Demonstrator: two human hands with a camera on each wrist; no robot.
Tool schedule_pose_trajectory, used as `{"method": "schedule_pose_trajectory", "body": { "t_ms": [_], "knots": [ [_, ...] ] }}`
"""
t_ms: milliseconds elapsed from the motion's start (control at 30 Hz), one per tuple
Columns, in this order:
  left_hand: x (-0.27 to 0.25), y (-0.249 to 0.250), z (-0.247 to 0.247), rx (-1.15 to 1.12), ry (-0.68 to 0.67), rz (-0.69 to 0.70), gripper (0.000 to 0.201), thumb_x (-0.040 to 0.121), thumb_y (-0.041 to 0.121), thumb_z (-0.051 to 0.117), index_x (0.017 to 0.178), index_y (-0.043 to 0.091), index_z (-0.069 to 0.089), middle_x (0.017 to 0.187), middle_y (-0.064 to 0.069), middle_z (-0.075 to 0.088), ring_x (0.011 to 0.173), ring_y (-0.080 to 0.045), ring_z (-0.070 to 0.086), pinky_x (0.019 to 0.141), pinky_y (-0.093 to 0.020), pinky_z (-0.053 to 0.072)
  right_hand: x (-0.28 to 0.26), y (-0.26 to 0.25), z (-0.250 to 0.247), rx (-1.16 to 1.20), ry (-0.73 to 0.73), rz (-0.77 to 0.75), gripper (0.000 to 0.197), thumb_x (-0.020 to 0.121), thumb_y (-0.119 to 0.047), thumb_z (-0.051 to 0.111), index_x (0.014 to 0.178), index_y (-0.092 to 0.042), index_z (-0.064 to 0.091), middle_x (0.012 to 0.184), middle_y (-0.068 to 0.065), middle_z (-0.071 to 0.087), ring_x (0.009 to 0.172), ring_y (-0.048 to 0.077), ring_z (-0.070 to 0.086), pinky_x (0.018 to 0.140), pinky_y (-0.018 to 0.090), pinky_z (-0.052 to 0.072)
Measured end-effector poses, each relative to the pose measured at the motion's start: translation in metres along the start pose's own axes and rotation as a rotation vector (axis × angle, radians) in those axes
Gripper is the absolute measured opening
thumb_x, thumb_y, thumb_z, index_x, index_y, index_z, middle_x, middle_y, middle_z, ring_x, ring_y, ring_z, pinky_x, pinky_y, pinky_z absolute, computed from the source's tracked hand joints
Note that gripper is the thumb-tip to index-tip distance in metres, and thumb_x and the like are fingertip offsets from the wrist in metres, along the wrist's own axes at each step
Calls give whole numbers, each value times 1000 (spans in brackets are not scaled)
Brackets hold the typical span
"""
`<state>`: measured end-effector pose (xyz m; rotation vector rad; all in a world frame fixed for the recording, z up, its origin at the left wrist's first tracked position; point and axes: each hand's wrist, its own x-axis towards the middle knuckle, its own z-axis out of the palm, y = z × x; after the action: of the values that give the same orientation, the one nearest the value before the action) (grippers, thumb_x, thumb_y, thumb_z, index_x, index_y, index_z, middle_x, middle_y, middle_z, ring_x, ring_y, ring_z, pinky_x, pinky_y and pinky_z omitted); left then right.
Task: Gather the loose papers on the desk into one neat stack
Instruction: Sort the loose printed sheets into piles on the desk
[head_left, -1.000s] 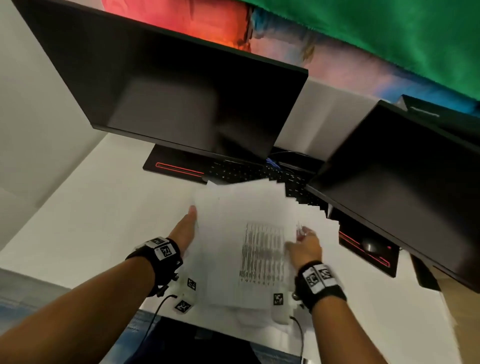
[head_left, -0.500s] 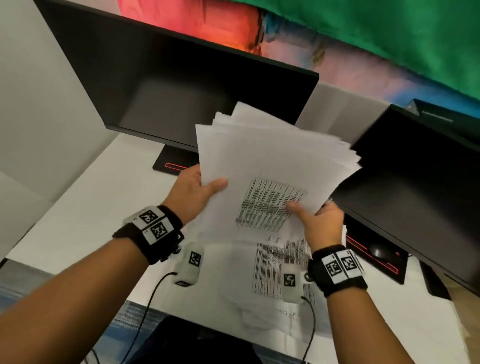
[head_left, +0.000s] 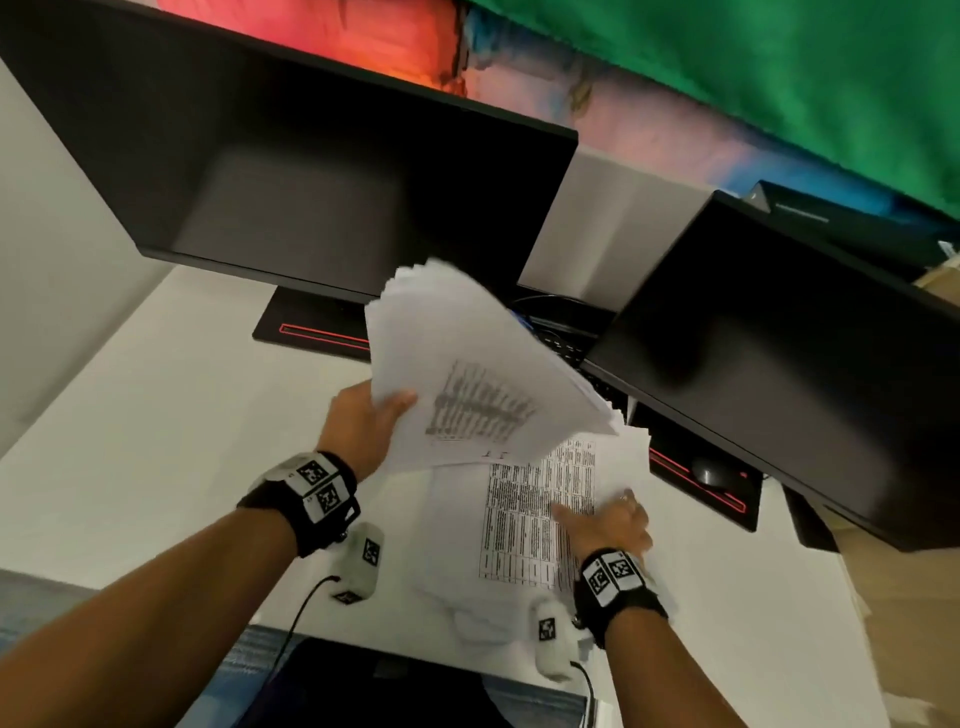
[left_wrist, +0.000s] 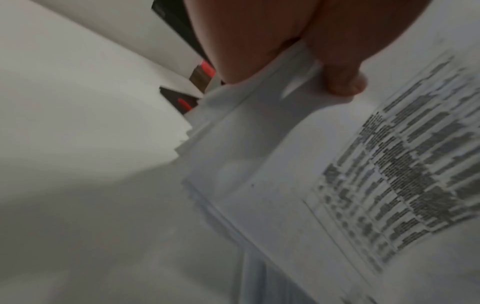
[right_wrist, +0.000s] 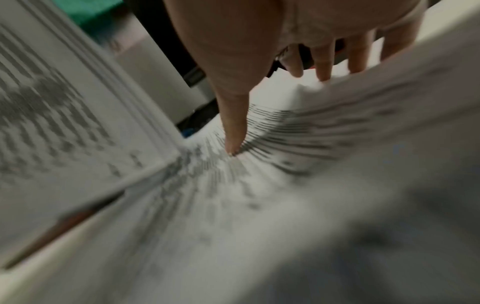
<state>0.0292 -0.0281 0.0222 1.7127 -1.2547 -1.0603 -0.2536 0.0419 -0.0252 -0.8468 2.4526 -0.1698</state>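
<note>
My left hand (head_left: 369, 426) grips a thick, uneven bunch of white papers (head_left: 467, 374) by its lower left corner, lifted and tilted above the desk (head_left: 156, 441). The left wrist view shows my thumb (left_wrist: 342, 82) on top of the bunch (left_wrist: 272, 164) and its stepped edges. A printed sheet (head_left: 535, 519) lies on the desk over other white sheets (head_left: 457, 597). My right hand (head_left: 608, 519) is at that sheet's right edge. In the right wrist view my thumb (right_wrist: 233, 139) presses on the printed sheet (right_wrist: 259, 185), and my fingers (right_wrist: 324, 67) go behind its raised edge.
Two dark monitors (head_left: 322, 171) (head_left: 779, 364) stand behind the papers on red-striped bases (head_left: 311, 332) (head_left: 701, 499). A black keyboard (head_left: 561, 343) lies between them, and a mouse (head_left: 711, 470) sits on the right base. A dark object (head_left: 389, 691) is at the desk's near edge.
Both hands lifted the bunch off the desk. Then my right hand let go and dropped to the printed sheet on the desk. My left hand alone now holds the bunch, turned leftward.
</note>
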Motion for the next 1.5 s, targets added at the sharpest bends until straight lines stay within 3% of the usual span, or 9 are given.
{"method": "schedule_pose_trajectory", "body": {
  "t_ms": [167, 333, 533, 733, 866, 1066, 1200, 1266, 1500],
  "knots": [
    [15, 11, -37, 55, 57, 58, 23, 95, 26, 63, 108, 8, 70, 86, 4, 67, 76, -11, 62, 63, -18, 43, 9, 25, 12, -197, -30, -113, 128, 62, -64, 80, 156, -12, 12, 159, 11, 20, 143, 36, 23, 112, 57, 31],
    [19, -18, -52, 49, 84, -118, 35, 93, 33, 65, 114, 6, 70, 107, -10, 71, 95, -26, 66, 86, -36, 51, 16, 7, 11, -114, -68, 62, 136, 55, -53, 90, 156, -10, 9, 151, 17, 30, 135, 39, 39, 106, 52, 43],
    [9, -38, -53, 60, -23, -240, 30, 92, 36, 66, 107, 11, 71, 97, -7, 73, 90, -29, 69, 82, -37, 53, 30, 7, 2, 94, -134, 132, 90, 68, -26, 90, 140, 0, 43, 138, 19, 55, 123, 35, 58, 98, 40, 52],
    [3, -59, -48, 63, -85, -315, 25, 91, 34, 68, 101, 11, 70, 91, -10, 74, 89, -32, 70, 75, -33, 53, 23, 3, 6, 126, -243, 160, 71, 77, -24, 84, 130, 8, 49, 126, 24, 62, 107, 36, 65, 82, 35, 54],
    [6, -71, -49, 97, -108, -374, 31, 88, 38, 70, 99, 9, 72, 86, -10, 75, 80, -30, 71, 80, -38, 56, 12, -2, 9, 155, -234, 56, 48, 80, -22, 78, 118, 1, 61, 117, 16, 68, 91, 28, 64, 82, 32, 55],
    [8, -84, -53, 217, -225, -447, 33, 87, 37, 72, 98, 5, 72, 92, -16, 75, 75, -30, 68, 71, -38, 56, -13, -26, -50, 207, 90, -255, 6, 90, -15, 67, 96, -15, 67, 96, 5, 72, 83, 22, 66, 84, 36, 58],
    [3, -81, -37, 315, -291, -480, 34, 91, 34, 68, 104, 3, 69, 68, -4, 63, 55, -19, 54, 49, -25, 39, -40, -58, -127, 172, 327, -541, 7, 91, -16, 65, 89, -22, 67, 79, -2, 66, 67, 12, 61, 62, 24, 50],
    [1, -80, -31, 343, -315, -474, 39, 90, 36, 68, 103, 0, 69, 62, -4, 58, 48, -18, 50, 47, -24, 38, -52, -68, -161, 223, 404, -640, 10, 89, -16, 67, 86, -26, 68, 72, -8, 65, 65, 12, 61, 64, 25, 50],
    [-2, -77, -17, 434, -334, -339, 38, 92, 34, 66, 111, 2, 67, 77, -3, 66, 58, -12, 58, 50, -22, 41, -53, -79, -190, 600, 243, -610, 12, 84, -15, 74, 91, -24, 71, 84, -11, 72, 76, 7, 70, 70, 27, 57]
  ]
}}
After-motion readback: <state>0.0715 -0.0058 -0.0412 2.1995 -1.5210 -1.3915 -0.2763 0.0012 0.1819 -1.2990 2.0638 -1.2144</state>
